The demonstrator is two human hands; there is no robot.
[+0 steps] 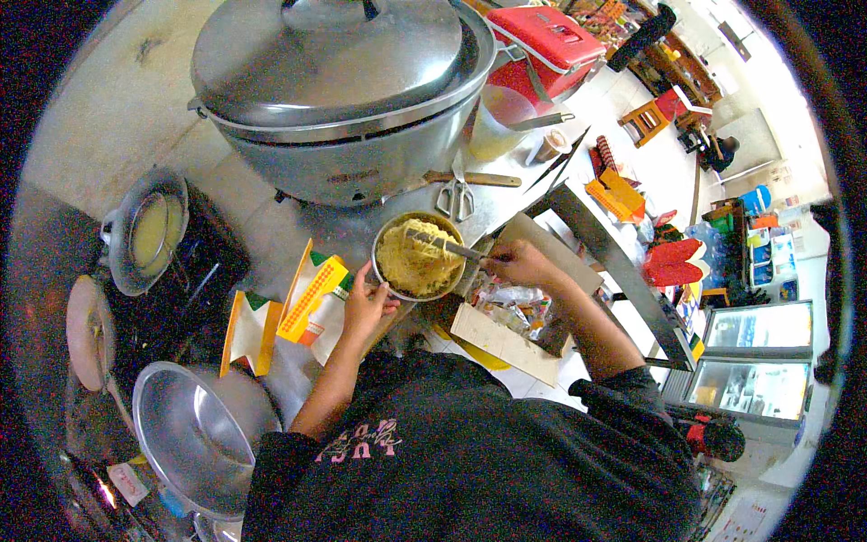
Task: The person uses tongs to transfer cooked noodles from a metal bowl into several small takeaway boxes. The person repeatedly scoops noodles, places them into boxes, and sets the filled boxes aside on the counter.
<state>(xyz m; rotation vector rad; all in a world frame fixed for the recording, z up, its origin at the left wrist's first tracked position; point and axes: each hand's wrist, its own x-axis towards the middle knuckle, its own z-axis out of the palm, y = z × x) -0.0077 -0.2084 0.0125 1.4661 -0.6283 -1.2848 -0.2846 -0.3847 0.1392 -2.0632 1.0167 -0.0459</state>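
Pointing left and slightly away from the person in the head view, a long metal utensil [452, 247] runs from the right hand [519, 265] into yellow noodles [417, 266] inside a round bowl [423, 298] near the scissors [456, 200]. The right fingers close around its handle, forearm slanting from lower right; the left hand [368, 303] grips the bowl's near-left rim, some fingers probably hidden beneath.

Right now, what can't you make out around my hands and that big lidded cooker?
All head view:
- Inside the cooker: covered by its lid.
- Lid handle: cut by upper edge.
- Floor of metal bowl: under yellow food.
- Handle end of metal utensil: hidden by right hand.
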